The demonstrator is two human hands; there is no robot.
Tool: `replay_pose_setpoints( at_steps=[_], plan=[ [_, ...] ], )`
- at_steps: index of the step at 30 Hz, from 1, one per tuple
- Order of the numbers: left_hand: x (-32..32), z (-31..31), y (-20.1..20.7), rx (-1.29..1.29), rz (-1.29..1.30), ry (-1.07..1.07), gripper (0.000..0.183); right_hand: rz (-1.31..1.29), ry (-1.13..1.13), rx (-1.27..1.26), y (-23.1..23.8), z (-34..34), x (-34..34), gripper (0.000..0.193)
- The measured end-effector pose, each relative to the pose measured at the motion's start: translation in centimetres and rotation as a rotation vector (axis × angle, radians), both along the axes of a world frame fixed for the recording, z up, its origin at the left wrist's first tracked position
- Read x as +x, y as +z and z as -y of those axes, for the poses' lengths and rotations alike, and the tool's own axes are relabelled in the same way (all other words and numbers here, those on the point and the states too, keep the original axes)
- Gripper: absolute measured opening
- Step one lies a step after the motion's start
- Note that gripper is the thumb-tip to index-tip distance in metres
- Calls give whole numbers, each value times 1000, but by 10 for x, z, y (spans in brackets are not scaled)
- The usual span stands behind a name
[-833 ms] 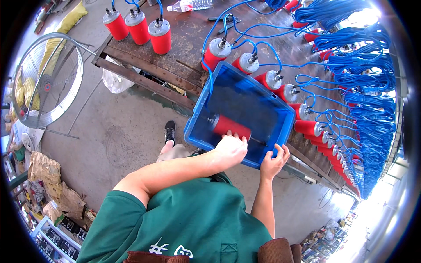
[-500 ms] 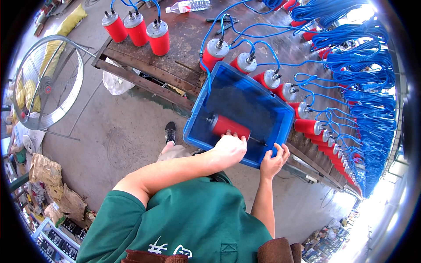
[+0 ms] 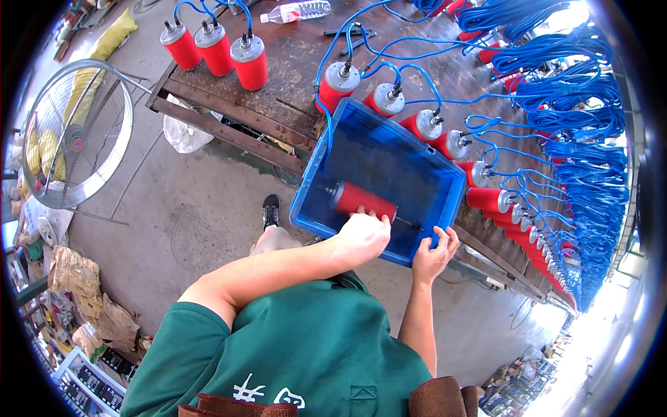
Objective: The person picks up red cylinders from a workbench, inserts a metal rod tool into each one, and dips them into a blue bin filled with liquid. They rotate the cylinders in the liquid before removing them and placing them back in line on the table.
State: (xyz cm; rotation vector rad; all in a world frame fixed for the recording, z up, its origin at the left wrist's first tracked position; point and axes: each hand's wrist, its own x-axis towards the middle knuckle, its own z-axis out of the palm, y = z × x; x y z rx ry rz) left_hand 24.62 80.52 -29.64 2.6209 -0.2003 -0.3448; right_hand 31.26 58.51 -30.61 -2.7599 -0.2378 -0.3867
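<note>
A blue plastic bin point(image 3: 455, 191) sits tilted at the table's near edge, partly overhanging it. A red cylinder point(image 3: 361, 200) with a grey metal end lies on its side in the bin, in what looks like dark liquid. My left hand point(image 3: 365, 235) reaches over the near wall, its fingers closed on the cylinder's right part. My right hand point(image 3: 434, 256) grips the bin's near right corner, thumb and fingers bent at the rim. A blue cable point(image 3: 329, 125) runs over the bin's left wall; where its end goes is hard to see.
Red cylinders with metal tops and cables, such as this one point(image 3: 250, 64), line the wooden table point(image 3: 288, 90). Coiled blue cables point(image 3: 583, 160) are heaped along the right. Pliers point(image 3: 354, 39) and a plastic bottle point(image 3: 295, 12) lie behind. A caged fan point(image 3: 76, 135) stands left.
Both hands, the bin and the cylinder in it keep practically the same places. Only a very slight shift of the whole view shows.
</note>
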Motion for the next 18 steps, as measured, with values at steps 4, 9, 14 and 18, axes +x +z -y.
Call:
replay_pose_setpoints(
  at_steps=[4,9,14,18],
  plan=[
    [1,0,-1,14,2,-19,48,-2,-6,-3,0,-1,0,29],
    [1,1,-4,20,22,-24,48,-6,-7,-1,1,-2,-1,29],
    [1,-1,0,16,10,-31,48,-8,-15,-8,2,-2,-1,29],
    [1,-1,-1,12,16,-27,48,-6,-3,-13,2,-2,0,29]
  ],
)
